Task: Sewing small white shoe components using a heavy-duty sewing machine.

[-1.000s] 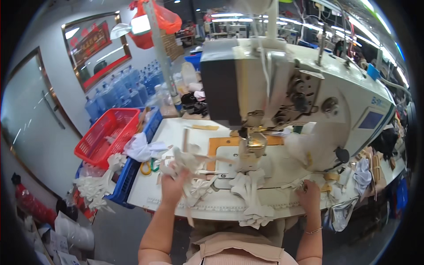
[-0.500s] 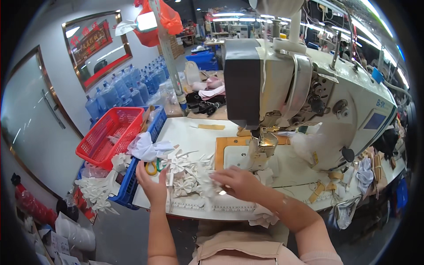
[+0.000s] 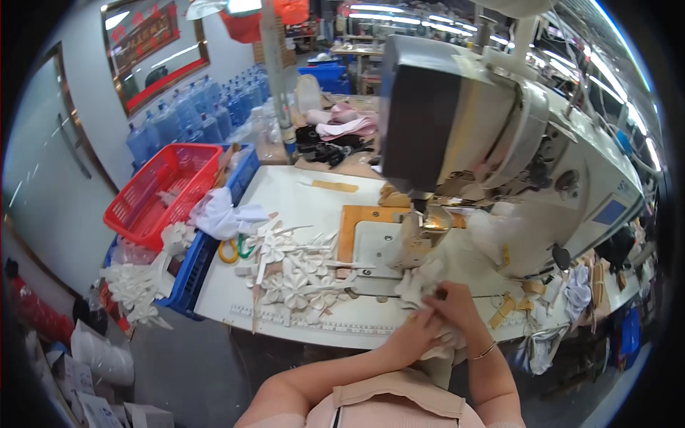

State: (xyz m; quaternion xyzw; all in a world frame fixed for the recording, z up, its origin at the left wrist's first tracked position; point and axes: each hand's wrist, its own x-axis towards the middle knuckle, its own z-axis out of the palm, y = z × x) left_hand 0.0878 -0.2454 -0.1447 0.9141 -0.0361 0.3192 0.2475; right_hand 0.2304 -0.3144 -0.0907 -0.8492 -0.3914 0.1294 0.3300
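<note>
My left hand (image 3: 415, 334) and my right hand (image 3: 457, 307) meet at the table's front edge, right of the flower pile. Right-hand fingers are closed in a pinch at the edge of white fabric flowers (image 3: 419, 282), which lie in front of the sewing machine's needle area (image 3: 421, 232). More white petals show below the hands. The left fingers are curled against the right ones; what they hold is hidden. Left of the hands, a pile of white fabric flowers with strips (image 3: 296, 282) covers part of the white tabletop. Yellow-handled scissors (image 3: 228, 251) lie beside it.
A red basket (image 3: 132, 221) rests on a blue crate (image 3: 203, 274) at the left, with a white cloth (image 3: 217, 214) over its edge. The large sewing machine (image 3: 492, 128) rises over the right half. Fabric scraps (image 3: 503, 310) lie at right.
Both hands have moved right from the flower pile and come together in front of the machine. The view has shifted, and the pile is now uncovered.
</note>
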